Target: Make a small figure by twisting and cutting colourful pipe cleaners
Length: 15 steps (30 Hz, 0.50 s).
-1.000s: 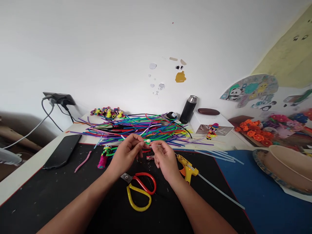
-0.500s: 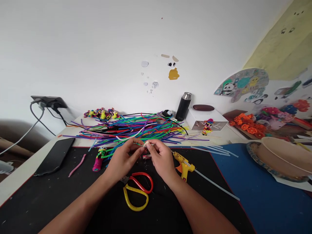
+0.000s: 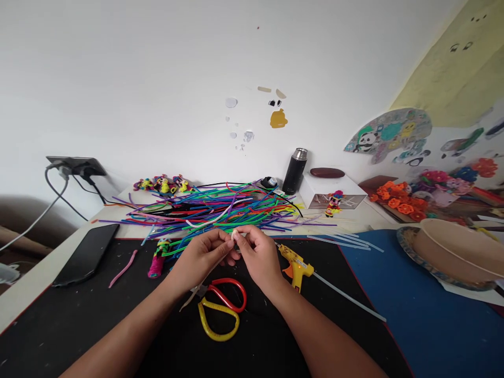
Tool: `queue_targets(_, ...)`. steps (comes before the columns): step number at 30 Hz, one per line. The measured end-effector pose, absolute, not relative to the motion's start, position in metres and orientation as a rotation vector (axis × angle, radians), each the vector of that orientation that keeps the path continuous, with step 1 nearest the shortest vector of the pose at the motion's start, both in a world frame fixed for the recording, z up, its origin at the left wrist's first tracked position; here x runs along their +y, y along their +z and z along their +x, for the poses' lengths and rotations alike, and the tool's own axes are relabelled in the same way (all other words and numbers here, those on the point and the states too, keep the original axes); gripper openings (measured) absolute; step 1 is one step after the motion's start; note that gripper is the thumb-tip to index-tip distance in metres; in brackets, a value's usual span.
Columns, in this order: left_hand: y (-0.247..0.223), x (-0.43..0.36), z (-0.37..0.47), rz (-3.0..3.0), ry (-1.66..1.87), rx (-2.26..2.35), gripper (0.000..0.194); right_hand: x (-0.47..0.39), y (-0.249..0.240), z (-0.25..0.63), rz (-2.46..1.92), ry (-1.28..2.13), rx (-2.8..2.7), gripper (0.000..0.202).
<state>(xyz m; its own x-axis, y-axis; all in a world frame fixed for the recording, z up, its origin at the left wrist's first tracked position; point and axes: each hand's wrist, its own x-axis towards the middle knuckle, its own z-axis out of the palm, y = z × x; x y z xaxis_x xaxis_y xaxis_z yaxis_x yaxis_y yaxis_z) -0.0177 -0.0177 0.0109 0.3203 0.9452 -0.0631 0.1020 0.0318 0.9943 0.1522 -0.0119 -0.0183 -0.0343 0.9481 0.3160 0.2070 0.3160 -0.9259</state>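
Note:
My left hand and my right hand meet above the black mat, thumbs and fingertips pinched together. Between them is a small whitish piece, perhaps a pipe cleaner, mostly covered by the fingers. A thin pale strand shows below my left hand; whether it belongs to that piece I cannot tell. Under the hands lie scissors with one red and one yellow handle, blades partly hidden by my left hand. A pink and green pipe-cleaner figure is left of my left hand. Right of my right hand lies a yellow glue gun.
Behind the hands spreads a heap of coloured pipe cleaners. A phone and a pink pipe-cleaner piece lie left. Glue sticks, a black flask, a white box and a large bowl are at right.
The pale strand has come into sight below my left hand. The small red item between the hands is no longer visible. Both hands keep their pinch, and the view has shifted slightly.

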Motion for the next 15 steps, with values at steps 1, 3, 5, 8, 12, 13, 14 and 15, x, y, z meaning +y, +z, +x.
queue_targets(1,0.011,-0.018,-0.0173,1.382,0.876,1.051,0.046,-0.0117,-0.0191,0.1524,-1.112,0.856,-1.501,0.026)
queue_targets(3,0.0112,-0.0185,-0.0168,1.388,0.867,1.047,0.046,-0.0116,-0.0205,0.1527,-1.111,0.862,-1.511,0.024)
queue_targets(5,0.0117,-0.0191,-0.0163,1.402,0.863,1.042,0.045,-0.0117,-0.0216,0.1531,-1.108,0.872,-1.521,0.023)
queue_targets(8,0.0126,-0.0199,-0.0158,1.442,0.858,1.04,0.043,-0.0116,-0.0221,0.1537,-1.102,0.899,-1.54,0.025)
queue_targets(12,0.0132,-0.0207,-0.0156,1.466,0.859,1.051,0.042,-0.0106,-0.0198,0.1545,-1.13,0.921,-1.526,0.027)
queue_targets(13,0.0132,-0.0208,-0.0156,1.466,0.863,1.054,0.041,-0.0104,-0.0189,0.1546,-1.139,0.928,-1.516,0.027)
queue_targets(14,0.0131,-0.0208,-0.0156,1.466,0.864,1.053,0.041,-0.0103,-0.0179,0.1547,-1.146,0.937,-1.507,0.027)
queue_targets(15,0.013,-0.0207,-0.0157,1.467,0.866,1.051,0.04,-0.0103,-0.0169,0.1548,-1.148,0.947,-1.501,0.027)
